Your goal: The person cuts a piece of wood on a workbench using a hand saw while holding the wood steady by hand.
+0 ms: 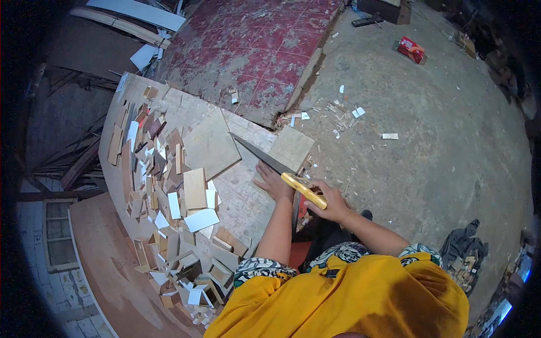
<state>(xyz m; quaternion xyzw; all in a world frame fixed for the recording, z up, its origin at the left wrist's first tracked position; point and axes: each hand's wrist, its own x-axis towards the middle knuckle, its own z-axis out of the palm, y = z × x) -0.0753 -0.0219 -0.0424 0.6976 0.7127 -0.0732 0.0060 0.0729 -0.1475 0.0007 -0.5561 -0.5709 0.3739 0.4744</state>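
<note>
My right hand point(333, 204) is wrapped round the yellow handle of a handsaw point(264, 156). The saw's grey blade points away to the far left, lying along the near-left edge of a small square wooden board point(292, 149) at the table's right edge. Whether the teeth touch that board I cannot tell. My left hand point(275, 181) rests palm down with its fingers spread, just left of the blade near the handle, holding nothing that I can see. A larger flat wooden board point(212, 145) lies beyond my left hand, beside the saw tip.
Wood offcuts, white pieces and small boxes crowd the left of the worktable point(248, 197). A thin light board point(195, 188) lies among them. Scraps litter the concrete floor at right, with a red box point(411, 49) farther off and dark cloth point(464, 248) nearer.
</note>
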